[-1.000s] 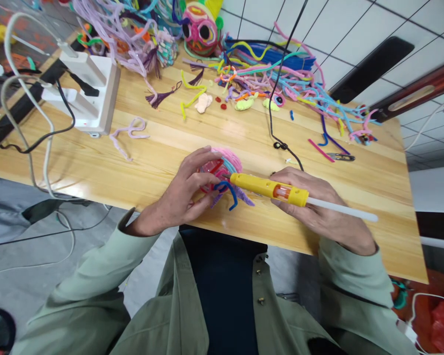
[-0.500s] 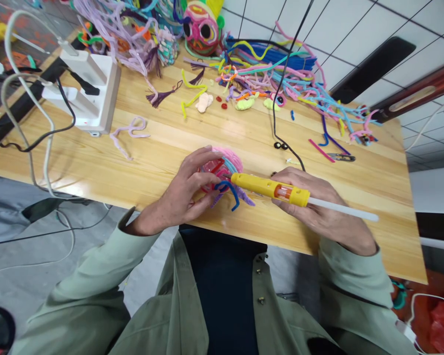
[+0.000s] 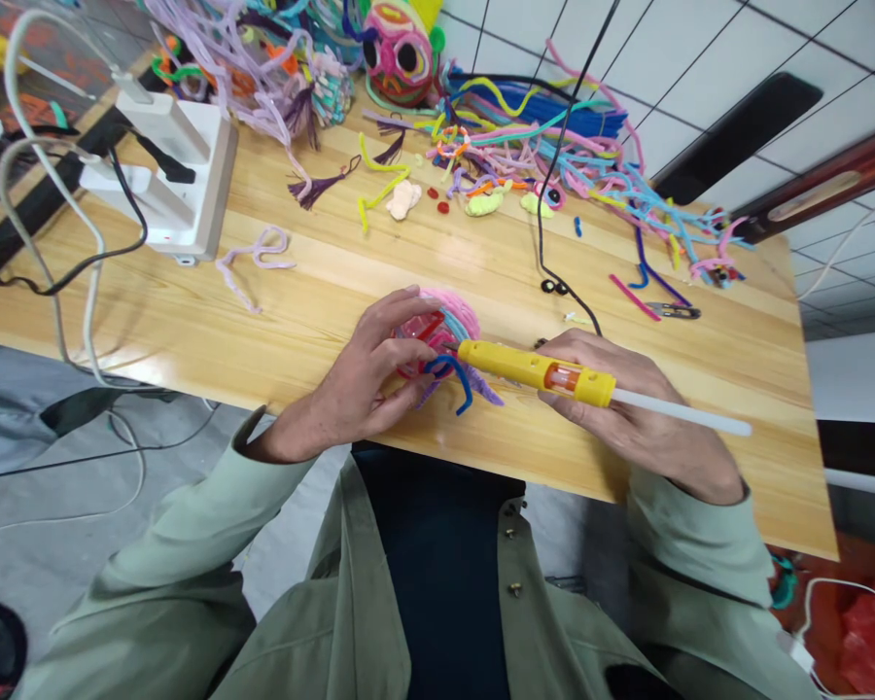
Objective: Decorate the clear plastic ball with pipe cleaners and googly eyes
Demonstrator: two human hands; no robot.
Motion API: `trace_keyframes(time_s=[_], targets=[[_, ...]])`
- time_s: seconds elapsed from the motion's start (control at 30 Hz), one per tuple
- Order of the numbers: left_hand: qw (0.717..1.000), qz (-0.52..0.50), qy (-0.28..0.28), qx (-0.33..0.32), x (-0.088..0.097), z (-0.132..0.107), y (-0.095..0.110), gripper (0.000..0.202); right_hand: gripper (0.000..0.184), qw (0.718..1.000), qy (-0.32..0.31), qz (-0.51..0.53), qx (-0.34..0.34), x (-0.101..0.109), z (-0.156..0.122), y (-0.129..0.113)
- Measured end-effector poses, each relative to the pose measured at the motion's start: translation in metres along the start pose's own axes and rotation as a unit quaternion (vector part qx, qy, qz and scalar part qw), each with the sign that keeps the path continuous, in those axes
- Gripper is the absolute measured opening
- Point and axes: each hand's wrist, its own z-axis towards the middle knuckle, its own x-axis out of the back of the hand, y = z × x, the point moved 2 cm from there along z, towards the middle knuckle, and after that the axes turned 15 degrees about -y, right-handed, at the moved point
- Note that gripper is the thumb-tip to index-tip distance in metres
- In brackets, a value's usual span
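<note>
My left hand (image 3: 357, 379) grips a pink pipe-cleaner figure (image 3: 452, 316) with blue, red and purple strands, pressing it against the wooden table (image 3: 190, 321). Its fingers curl round the figure's left side. My right hand (image 3: 627, 408) is closed on a yellow hot glue gun (image 3: 536, 371) held nearly level, with a white glue stick (image 3: 682, 413) sticking out to the right. The gun's tip touches the figure's middle. A black cord (image 3: 546, 194) runs up from beside my right hand.
A white power strip (image 3: 182, 185) with plugs and cables sits at the left. Loose pipe cleaners (image 3: 554, 146) in many colours and a pink owl-like figure (image 3: 398, 49) crowd the far edge. A lilac piece (image 3: 252, 258) lies alone; small snips (image 3: 671, 311) lie at the right.
</note>
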Motion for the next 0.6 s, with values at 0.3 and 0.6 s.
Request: trace_keyframes(time_s=[0.3,0.6], targets=[[1.000,-0.008,0.015,-0.014,-0.0026,0.0007,-0.0013,0.034,0.018,1.000,0.000,0.004,-0.016,0.0013,0.0013,-0.0019],[1.000,-0.015,0.010,-0.007,-0.0041,-0.0004,-0.0020,0.030,0.013,0.999,0.006,0.010,-0.040,0.0013,-0.0009,-0.0005]])
